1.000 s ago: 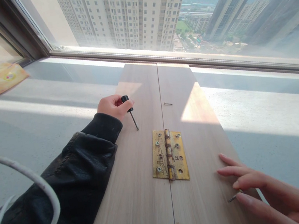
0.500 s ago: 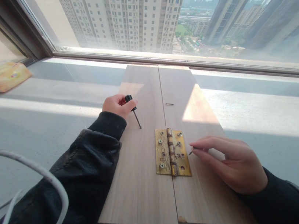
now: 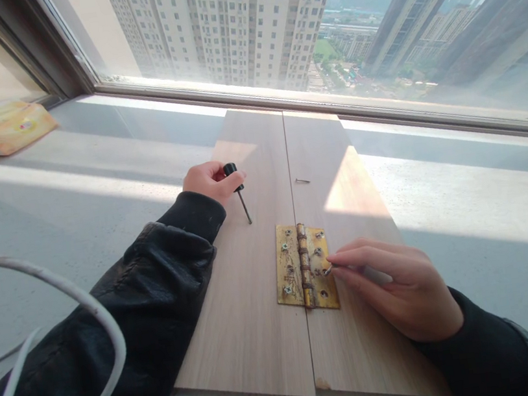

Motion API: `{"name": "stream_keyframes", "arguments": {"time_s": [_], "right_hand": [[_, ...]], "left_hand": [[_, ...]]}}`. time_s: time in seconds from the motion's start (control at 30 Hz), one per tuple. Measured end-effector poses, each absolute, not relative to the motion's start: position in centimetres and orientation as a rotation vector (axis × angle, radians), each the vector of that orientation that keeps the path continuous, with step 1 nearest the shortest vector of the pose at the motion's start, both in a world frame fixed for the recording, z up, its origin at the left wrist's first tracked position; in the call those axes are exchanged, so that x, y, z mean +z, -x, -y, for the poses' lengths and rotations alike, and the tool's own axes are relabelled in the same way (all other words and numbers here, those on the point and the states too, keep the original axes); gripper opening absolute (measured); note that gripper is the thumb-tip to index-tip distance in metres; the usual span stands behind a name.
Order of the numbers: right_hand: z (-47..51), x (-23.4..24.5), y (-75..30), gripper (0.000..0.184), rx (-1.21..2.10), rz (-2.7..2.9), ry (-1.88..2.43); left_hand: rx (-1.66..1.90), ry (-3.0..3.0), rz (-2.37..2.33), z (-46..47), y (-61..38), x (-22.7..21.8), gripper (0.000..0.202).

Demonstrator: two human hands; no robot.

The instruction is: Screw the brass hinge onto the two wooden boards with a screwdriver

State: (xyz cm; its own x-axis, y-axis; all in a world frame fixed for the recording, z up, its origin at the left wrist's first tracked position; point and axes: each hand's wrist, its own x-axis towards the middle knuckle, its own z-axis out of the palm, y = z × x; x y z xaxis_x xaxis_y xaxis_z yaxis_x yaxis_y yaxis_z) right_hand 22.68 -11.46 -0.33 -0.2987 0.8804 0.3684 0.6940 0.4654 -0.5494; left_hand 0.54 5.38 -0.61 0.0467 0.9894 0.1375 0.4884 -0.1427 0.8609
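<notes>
My left hand (image 3: 210, 182) is closed around the black handle of a screwdriver (image 3: 244, 204), whose shaft points down over the left wooden board (image 3: 243, 332). My right hand (image 3: 394, 284) pinches a small screw (image 3: 328, 270) between thumb and fingertips, its tip over the right leaf of a brass hinge (image 3: 294, 279). The worn hinge lies unfolded across the seam between the left board and the right board (image 3: 354, 349). Several cross-head screws sit in its holes, and the lower right hole shows no screw. One loose screw (image 3: 302, 181) lies on the right board beyond the hinge.
The boards rest on a pale speckled windowsill (image 3: 465, 196), their far ends near the window frame (image 3: 211, 104). A thick white cable (image 3: 107, 318) loops across the lower left, over my sleeve. A yellow-orange soft pack (image 3: 9, 129) stands at the far left.
My right hand has moved left with the screw, from beside the hinge to over its right leaf. My left hand and the screwdriver stay nearly where they were. The view has shifted slightly.
</notes>
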Motion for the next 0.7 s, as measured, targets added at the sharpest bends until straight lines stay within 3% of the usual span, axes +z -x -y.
{"name": "stream_keyframes", "arguments": {"time_s": [0.7], "right_hand": [[11.04, -0.71, -22.78, 0.018, 0.352, 2.110, 1.253]], "left_hand": [[1.044, -1.732, -1.525, -5.31, -0.68, -0.72, 0.024]]}}
